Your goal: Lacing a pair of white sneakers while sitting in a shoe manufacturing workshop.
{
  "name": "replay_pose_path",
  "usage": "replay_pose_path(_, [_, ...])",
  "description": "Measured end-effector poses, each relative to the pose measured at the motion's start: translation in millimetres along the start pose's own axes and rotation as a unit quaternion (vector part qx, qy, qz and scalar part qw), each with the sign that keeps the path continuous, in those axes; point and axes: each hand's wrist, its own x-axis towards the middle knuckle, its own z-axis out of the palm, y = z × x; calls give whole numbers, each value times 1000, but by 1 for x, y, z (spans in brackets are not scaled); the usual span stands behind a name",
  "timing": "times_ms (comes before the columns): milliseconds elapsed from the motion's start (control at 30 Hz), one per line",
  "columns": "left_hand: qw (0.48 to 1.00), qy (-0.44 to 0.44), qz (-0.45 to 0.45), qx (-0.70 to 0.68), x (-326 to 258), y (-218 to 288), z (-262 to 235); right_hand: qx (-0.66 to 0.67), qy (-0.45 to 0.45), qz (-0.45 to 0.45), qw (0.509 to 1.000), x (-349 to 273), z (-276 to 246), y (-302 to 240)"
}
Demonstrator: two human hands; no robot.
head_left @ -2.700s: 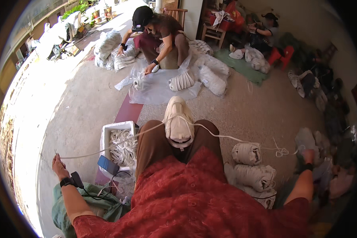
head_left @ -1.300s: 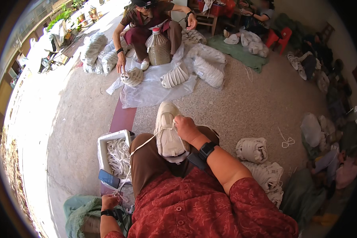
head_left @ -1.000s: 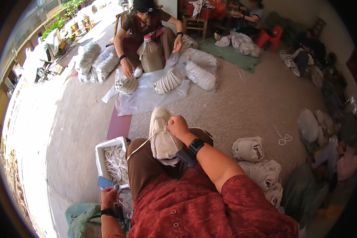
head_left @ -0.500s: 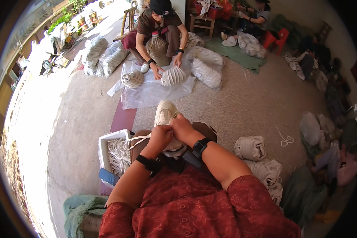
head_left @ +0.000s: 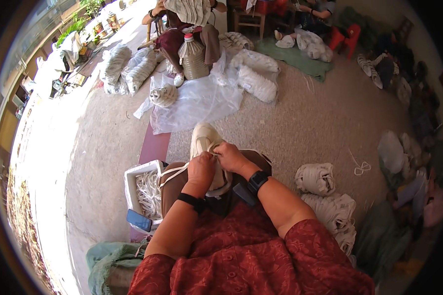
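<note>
Left hand and right hand clamp fingers on one lace at one cream shoe. One white box sits left.

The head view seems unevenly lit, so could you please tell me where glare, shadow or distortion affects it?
Head view, left: sunlight washes the ground nearly white; head view, right: deep shade leaves the piled things hard to make out; head view, rim: fisheye distortion bends edges, with a black surround; head view, centre: the left hand, right hand and cream shoe look reasonably sharp.
</note>
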Motion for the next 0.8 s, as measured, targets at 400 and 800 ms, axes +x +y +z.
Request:
replay_pose_path(400, [999,32,12,-24,0,-10,-4,-58,4,69,996,3,-3,-22])
replay_pose_path(800, [995,49,47,-68,-5,-16,3,-23,-112,53,992,15,-19,-13])
